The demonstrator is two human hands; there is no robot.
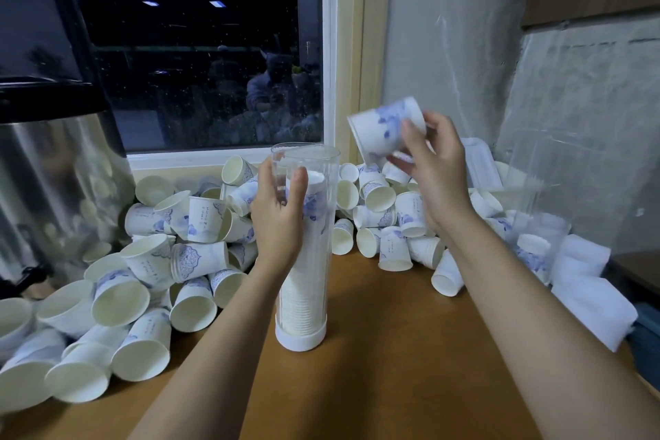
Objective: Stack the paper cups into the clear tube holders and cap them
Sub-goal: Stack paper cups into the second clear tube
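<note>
Right hand pinches 1 paper cup between thumb and fingers, up and to the right of the tube mouth. The cup is tilted, its open end turned toward the tube.

Left hand is curled round the upper part of the clear tube, steadying it. The tube stands upright on the table in a white base cap. The stack of cups inside reaches to about the left fingertips, with some room above.

Step, as judged: loading, capping not yet due. The next move calls for bringing the cup over the rim, mouth down to match the stack, and dropping it straight.

Loose cups are heaped left and behind. A 2nd tube stands at right.

Markings: blue floral print and 1 column of small characters on the cups, too small to read. No brand legible.
</note>
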